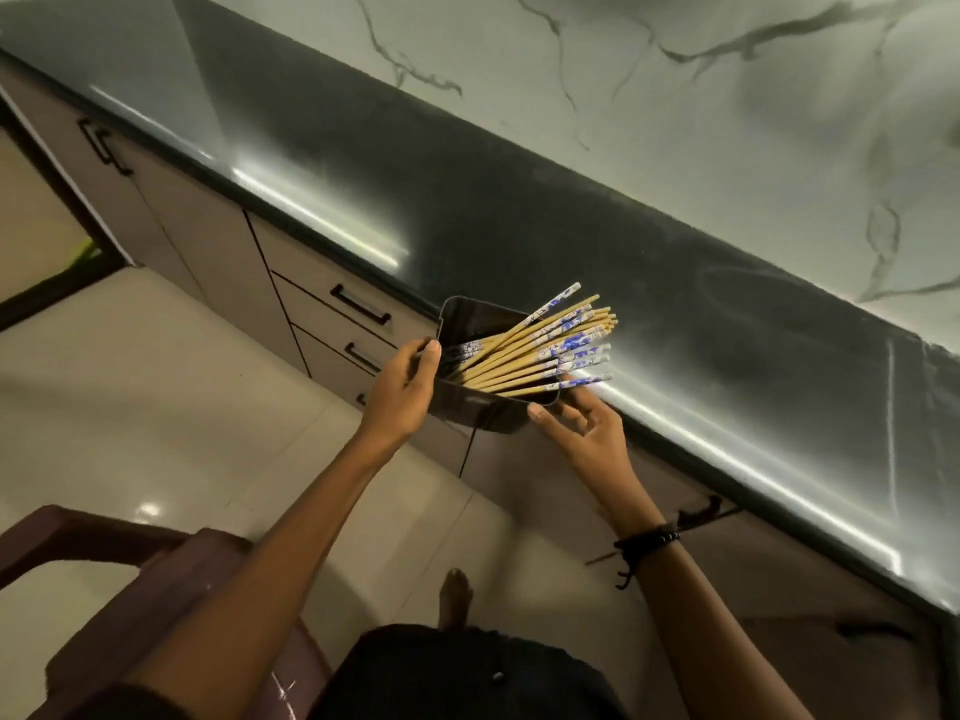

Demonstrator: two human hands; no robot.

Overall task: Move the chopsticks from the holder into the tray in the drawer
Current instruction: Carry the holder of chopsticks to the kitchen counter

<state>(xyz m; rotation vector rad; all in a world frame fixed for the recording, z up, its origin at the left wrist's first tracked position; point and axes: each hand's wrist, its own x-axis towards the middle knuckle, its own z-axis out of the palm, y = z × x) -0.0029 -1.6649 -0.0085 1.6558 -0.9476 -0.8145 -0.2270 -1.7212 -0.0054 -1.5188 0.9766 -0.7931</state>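
Dark glossy worktop [519, 226]. At its front edge, left hand [410, 387] grips rim of tilted holder [467, 410] full of chopsticks [545, 350]. Right hand [587, 428] spread wide, just beside holder.

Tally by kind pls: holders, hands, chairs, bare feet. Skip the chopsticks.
holder: 1
hands, left hand and right hand: 2
chair: 1
bare foot: 1
Total: 5
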